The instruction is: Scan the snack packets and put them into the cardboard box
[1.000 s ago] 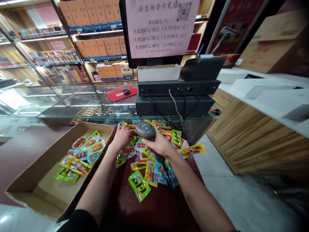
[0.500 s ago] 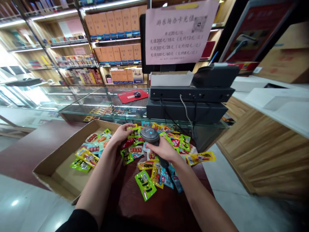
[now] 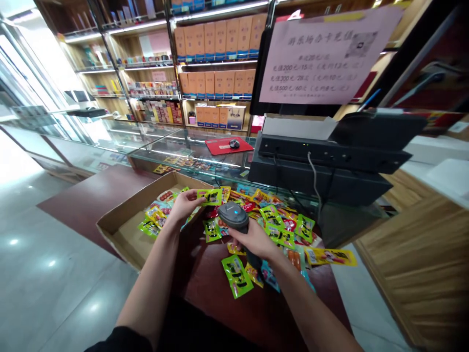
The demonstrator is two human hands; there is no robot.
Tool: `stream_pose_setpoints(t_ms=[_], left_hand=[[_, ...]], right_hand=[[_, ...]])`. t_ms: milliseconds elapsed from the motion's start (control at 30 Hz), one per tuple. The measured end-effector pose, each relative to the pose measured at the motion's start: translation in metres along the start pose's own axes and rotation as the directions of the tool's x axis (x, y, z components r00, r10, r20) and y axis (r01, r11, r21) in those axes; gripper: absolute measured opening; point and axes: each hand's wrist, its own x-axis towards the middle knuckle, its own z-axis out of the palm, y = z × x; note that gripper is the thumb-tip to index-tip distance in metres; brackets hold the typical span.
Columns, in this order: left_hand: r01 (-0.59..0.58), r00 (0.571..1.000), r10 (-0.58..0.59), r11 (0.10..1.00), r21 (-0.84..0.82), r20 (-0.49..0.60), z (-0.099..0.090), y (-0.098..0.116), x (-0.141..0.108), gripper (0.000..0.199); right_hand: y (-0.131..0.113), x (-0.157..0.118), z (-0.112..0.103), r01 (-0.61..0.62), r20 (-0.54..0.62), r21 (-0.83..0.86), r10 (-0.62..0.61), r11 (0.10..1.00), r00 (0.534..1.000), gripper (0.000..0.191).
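Observation:
My left hand pinches a green snack packet by its left end, near the right rim of a cardboard box. A dark grey barcode scanner is gripped in my right hand, its head turned toward the green packet. Snack packets in green, yellow, red and blue lie in a loose pile around and behind the scanner, among them a yellow packet at the right. One green packet lies in front of the scanner. More packets are inside the box.
Beyond the dark red table stands a glass counter with a red mouse pad. Black equipment with hanging cables and a pink sign is behind the pile. A wooden cabinet stands at the right.
The view has turned left, so the surroundings sit further right. My left hand has lifted the green packet and brought it closer to the box, clear of the pile. The scanner remains in my right hand.

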Motion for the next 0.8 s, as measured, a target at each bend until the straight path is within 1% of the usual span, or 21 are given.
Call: stream_pose_setpoints(t_ms=[100,233,367,500,700,800], left_hand=[[0.003,1.0,-0.003,1.0,-0.008,0.009,-0.011,-0.003,-0.007,0.036],[0.022,1.0,-0.022,0.999,-0.025,0.014,-0.018,-0.005,-0.009,0.036],[0.025,1.0,-0.025,1.0,-0.005,-0.005,-0.019,-0.003,-0.011,0.038],[0.037,0.999,-0.037,0.999,0.019,0.012,-0.019,-0.001,-0.012,0.041],[0.019,0.999,-0.02,0.999,0.032,0.032,-0.017,-0.003,-0.011,0.039],[0.022,0.999,-0.023,0.999,0.03,0.044,-0.017,-0.005,-0.009,0.04]], right_hand=[[-0.003,-0.003,0.01,-0.014,0.023,0.004,0.014,1.0,1.0,0.018],[0.001,-0.006,0.017,0.039,0.053,0.023,-0.04,0.999,0.998,0.016],[0.005,-0.005,0.018,0.064,0.057,0.014,-0.065,0.998,0.996,0.016],[0.005,-0.004,0.017,0.066,0.064,0.0,-0.065,0.998,0.996,0.017],[0.005,-0.004,0.017,0.085,0.05,0.004,-0.085,0.996,0.995,0.018],[0.003,-0.004,0.017,0.063,0.045,0.015,-0.064,0.998,0.997,0.018]])
